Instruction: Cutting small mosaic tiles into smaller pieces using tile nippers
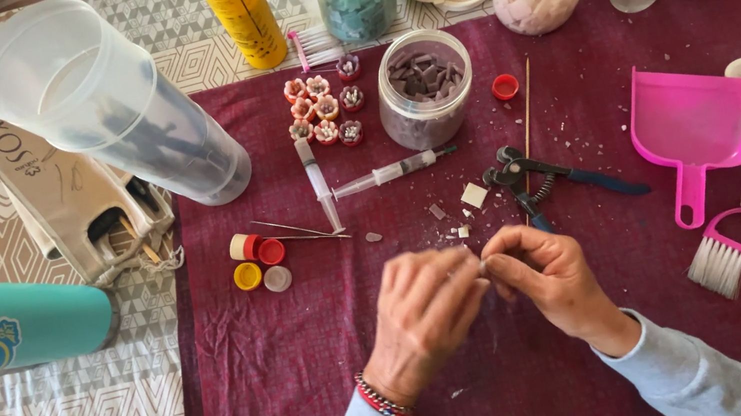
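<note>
Left hand and right hand meet fingertip to fingertip over the maroon cloth on the bench, pinched together on a tiny piece too small to make out. Just beyond the knuckles: nippers, pale tile chips. Farther back: two syringes, open jar, bottle caps. Pink dustpan and brush lie to the right.

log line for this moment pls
hands: left and right pinch tiny piece together | nippers lie beyond | cloth underneath
</note>
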